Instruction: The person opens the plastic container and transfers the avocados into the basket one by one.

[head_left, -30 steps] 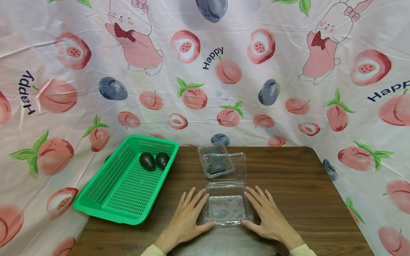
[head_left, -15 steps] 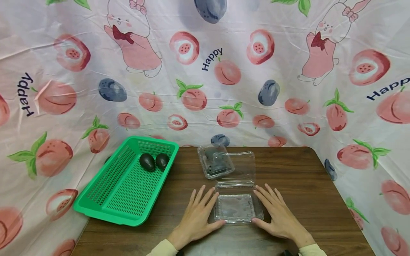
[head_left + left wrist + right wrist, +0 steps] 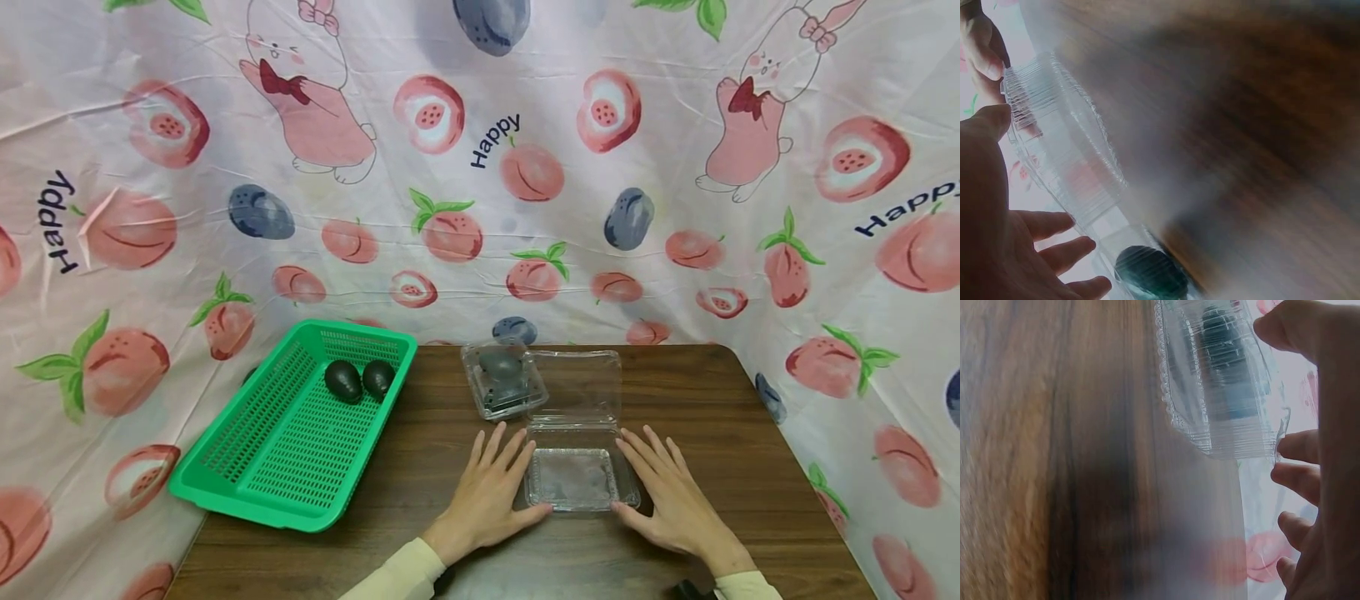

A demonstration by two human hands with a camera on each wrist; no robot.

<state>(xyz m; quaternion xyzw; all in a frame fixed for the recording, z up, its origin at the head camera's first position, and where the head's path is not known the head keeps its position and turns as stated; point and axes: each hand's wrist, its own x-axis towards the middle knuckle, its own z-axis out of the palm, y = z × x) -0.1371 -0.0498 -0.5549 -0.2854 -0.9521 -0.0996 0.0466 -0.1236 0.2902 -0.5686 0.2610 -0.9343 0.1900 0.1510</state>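
Note:
A clear plastic clamshell container (image 3: 572, 479) stands on the table with its lid (image 3: 576, 387) raised at the back and nothing inside. My left hand (image 3: 487, 496) lies along its left side, fingers spread and fairly straight, thumb at the front left corner. At the right side, my right hand (image 3: 671, 500) mirrors this, its fingertips right at the rim and thumb at the front right corner. The left wrist view shows the container's side wall (image 3: 1066, 144) near my thumb and fingers. In the right wrist view, my fingertips (image 3: 1294, 481) are beside the container's corner.
Behind and left of the lid, a second clear container (image 3: 517, 400) holds a dark avocado (image 3: 500, 364). To the left stands a green perforated basket (image 3: 300, 517) with two avocados (image 3: 343, 381) at its far end. A fruit-print cloth (image 3: 555, 292) hangs behind the brown table (image 3: 735, 417).
Both hands and the open container between them have moved to the right and slightly away from me. The second container and the basket stay in place.

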